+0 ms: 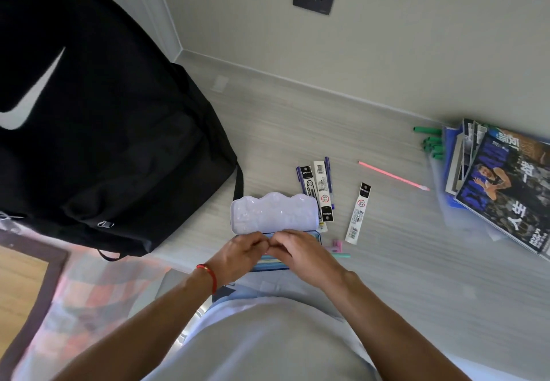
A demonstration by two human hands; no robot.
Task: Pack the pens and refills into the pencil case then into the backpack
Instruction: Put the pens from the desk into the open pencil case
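Mostly, both hands, fingertips together, hide the open pencil case; grip unclear.

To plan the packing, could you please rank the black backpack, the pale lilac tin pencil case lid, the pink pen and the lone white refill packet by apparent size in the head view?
1. Black backpack, though nearest the camera.
2. Pale lilac tin pencil case lid.
3. Pink pen and lone white refill packet: similar, unranked.

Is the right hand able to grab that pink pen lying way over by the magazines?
Probably yes. The pink pen lies alone on bare table, nothing on or against it. The right hand is at the pencil case now, so it would have to stretch out to the right.
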